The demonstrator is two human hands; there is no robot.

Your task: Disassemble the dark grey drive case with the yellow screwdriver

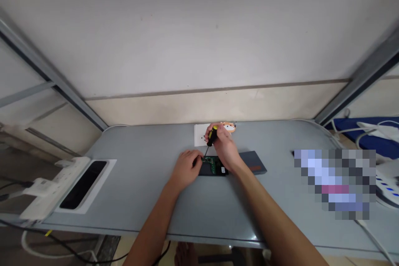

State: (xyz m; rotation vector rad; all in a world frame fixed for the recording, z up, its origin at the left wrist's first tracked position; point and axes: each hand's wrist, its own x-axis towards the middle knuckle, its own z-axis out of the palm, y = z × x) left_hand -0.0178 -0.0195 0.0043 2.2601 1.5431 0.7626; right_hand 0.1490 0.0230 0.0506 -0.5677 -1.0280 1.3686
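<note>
So the big grey table (pixel 140 199) fills most of the view, and the opened-up device (pixel 213 168) sits about dead centre on it, dark case with a green circuit board showing. Over at 9 o'clock from the device there's a white tray with a black slot (pixel 84 183), and a white power strip (pixel 46 187) just beside that at the table's left edge. A flat grey cover (pixel 254 162) lies touching the device at its 3 o'clock side. Left hand (pixel 184 170) is at the device's 9 o'clock, fingers curled down on its left edge, pinning it. Right hand (pixel 224 145) is at 12 to 1 o'clock above it, closed around a small screwdriver (pixel 211 138) with a yellow-and-black handle, tip angled down onto the board's top left corner.
</note>
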